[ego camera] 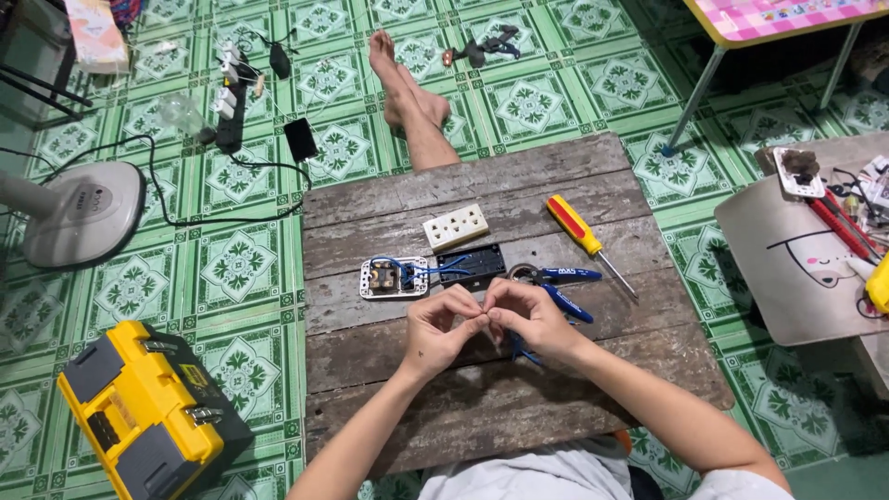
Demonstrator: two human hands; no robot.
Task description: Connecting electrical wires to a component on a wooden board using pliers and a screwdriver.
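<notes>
Keep your work low over the wooden surface [519, 407] near the open black socket box [471, 264] and its blue wires [421, 268] — left hand [443, 330] and right hand [528, 318] pinched together on something too small to make out — so hold it steady and twist gently.

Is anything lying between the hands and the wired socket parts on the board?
Nothing visible. Bare wood separates the left hand and right hand from the black socket housing and white wired plate.
</notes>
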